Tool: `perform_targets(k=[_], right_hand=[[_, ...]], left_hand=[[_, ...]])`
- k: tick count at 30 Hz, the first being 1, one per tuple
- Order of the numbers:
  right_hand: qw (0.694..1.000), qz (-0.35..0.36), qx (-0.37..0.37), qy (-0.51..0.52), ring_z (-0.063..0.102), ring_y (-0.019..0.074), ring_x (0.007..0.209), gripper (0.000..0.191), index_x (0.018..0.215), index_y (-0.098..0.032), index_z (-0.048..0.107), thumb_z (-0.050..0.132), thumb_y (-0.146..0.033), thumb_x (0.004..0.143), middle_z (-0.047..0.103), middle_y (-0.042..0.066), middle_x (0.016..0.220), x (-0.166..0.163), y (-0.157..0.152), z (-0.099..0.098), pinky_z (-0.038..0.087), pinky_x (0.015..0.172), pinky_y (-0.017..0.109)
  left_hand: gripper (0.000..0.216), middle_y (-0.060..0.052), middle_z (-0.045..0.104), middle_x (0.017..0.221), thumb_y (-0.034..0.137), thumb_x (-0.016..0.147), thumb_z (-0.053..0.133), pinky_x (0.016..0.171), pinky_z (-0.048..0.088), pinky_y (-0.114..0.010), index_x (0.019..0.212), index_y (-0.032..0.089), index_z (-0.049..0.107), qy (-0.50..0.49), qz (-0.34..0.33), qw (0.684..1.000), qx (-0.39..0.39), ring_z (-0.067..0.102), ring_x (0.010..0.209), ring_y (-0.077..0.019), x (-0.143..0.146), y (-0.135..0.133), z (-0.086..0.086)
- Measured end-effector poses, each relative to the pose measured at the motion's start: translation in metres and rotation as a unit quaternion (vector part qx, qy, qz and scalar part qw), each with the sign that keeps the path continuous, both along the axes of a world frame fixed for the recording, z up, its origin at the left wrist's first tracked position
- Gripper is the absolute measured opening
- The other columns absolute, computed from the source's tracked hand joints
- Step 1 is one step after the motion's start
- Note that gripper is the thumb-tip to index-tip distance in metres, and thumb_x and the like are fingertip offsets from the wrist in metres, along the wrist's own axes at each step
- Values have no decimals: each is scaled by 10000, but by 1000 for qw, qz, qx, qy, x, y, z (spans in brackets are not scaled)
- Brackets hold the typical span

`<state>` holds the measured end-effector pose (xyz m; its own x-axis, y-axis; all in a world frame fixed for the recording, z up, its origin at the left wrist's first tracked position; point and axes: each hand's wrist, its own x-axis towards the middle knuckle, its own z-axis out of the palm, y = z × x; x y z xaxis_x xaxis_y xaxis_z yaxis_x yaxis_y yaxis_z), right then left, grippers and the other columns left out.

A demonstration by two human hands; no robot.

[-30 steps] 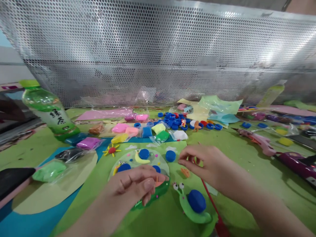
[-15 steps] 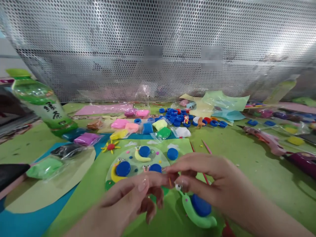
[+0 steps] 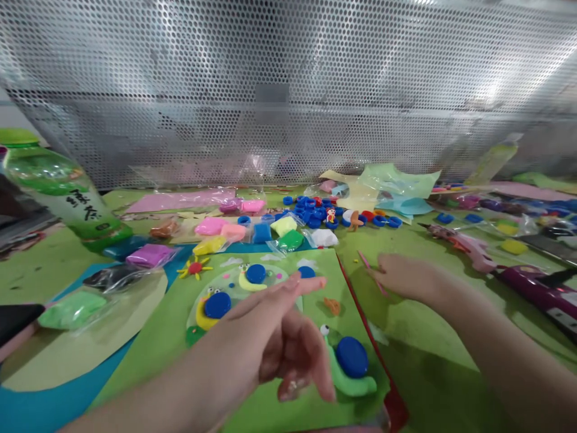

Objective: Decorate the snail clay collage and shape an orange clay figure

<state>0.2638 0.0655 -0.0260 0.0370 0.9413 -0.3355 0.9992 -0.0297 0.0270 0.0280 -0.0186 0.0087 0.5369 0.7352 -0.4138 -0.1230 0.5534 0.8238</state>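
Observation:
My left hand (image 3: 288, 343) hovers over a green craft sheet (image 3: 148, 367), index finger stretched out and the other fingers loosely curled, with nothing visible in its grasp. My right hand (image 3: 399, 276) reaches past the sheet's right side, its fingertips closed at a thin pink stick (image 3: 366, 263) on the table. A small orange clay piece (image 3: 332, 306) lies on the sheet, right of my left fingertips. Below it is a light green clay snail (image 3: 347, 382) with a blue cap shell (image 3: 352, 356). A yellow clay snail (image 3: 204, 314) and a pale yellow one (image 3: 247, 282) are partly covered or close by my left hand.
Bagged clay lumps (image 3: 211, 227) and blue caps (image 3: 311, 211) line the back. A green tea bottle (image 3: 63, 192) stands at left. At right lies a purple-and-pink glue gun (image 3: 536, 288). A perforated metal panel (image 3: 288, 72) rises behind. A red clay sun (image 3: 195, 268) sits at the sheet's upper left.
My hands have parted. The right hand moved right and away to the pink stick; the left stayed over the sheet. Orange clay now shows on the sheet. The view shifted slightly right.

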Motion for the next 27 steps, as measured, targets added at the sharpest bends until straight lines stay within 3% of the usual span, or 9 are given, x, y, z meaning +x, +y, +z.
perform_targets(k=[4, 9, 12, 15, 17, 19, 24, 27], right_hand=[[1000, 0, -5, -4, 595, 181, 625, 205, 705, -142, 574, 404, -145, 819, 631, 110, 744, -7, 0, -2, 335, 490, 245], [1000, 4, -8, -11, 502, 142, 486, 175, 578, -170, 453, 447, -142, 750, 535, 44, 574, 0, -1, 7, 278, 445, 240], [994, 41, 51, 83, 427, 99, 465, 171, 567, -177, 399, 469, -161, 723, 442, -18, 517, 3, -7, 14, 265, 457, 221], [943, 111, 95, 298, 355, 68, 468, 166, 609, -179, 432, 492, -236, 753, 387, -51, 521, -6, -20, 19, 269, 451, 194], [892, 139, 51, 427, 355, 57, 468, 141, 665, -177, 488, 486, -258, 781, 400, -55, 545, -17, -30, 21, 280, 432, 173], [843, 122, 20, 523, 383, 48, 446, 88, 743, -178, 524, 492, -243, 793, 443, -56, 555, -26, -36, 20, 305, 407, 154], [752, 48, 30, 657, 524, 56, 437, 145, 773, -175, 555, 526, -302, 836, 595, -15, 607, -33, -42, 14, 433, 404, 140], [721, 19, 77, 688, 547, 62, 419, 163, 750, -190, 586, 566, -333, 826, 615, -17, 582, -29, -45, 16, 457, 384, 129]], left_hand=[[698, -14, 635, 534, 549, 832, 421, 435, 331, -174, 1381, 146, 268, -40, -51, 998, 9, 458, 412, -77, 8, 3, -17], [624, -22, 625, 516, 464, 880, 395, 414, 332, -174, 1382, 122, 255, 0, 13, 1000, -20, 440, 379, -73, 0, 8, -32], [613, -15, 610, 488, 457, 881, 387, 398, 329, -173, 1382, 127, 261, -31, 30, 999, -34, 434, 361, -78, 0, 8, -32], [665, -4, 593, 450, 502, 848, 423, 371, 331, -174, 1378, 132, 270, -65, 47, 996, -33, 438, 346, -91, 1, 6, -35], [703, -6, 596, 448, 531, 823, 456, 371, 343, -175, 1376, 138, 273, -83, 48, 994, -43, 457, 355, -100, 0, 5, -39], [714, -7, 607, 467, 542, 812, 482, 388, 355, -170, 1377, 159, 273, -88, 47, 993, -64, 479, 378, -98, -2, 4, -41], [783, 4, 612, 513, 585, 784, 507, 429, 349, -167, 1392, 178, 229, -71, 39, 995, -61, 471, 425, -85, -9, 0, -44], [775, 13, 595, 522, 612, 756, 524, 426, 326, -172, 1361, 178, 310, -38, 42, 997, -46, 440, 440, -80, -9, -2, -45]])
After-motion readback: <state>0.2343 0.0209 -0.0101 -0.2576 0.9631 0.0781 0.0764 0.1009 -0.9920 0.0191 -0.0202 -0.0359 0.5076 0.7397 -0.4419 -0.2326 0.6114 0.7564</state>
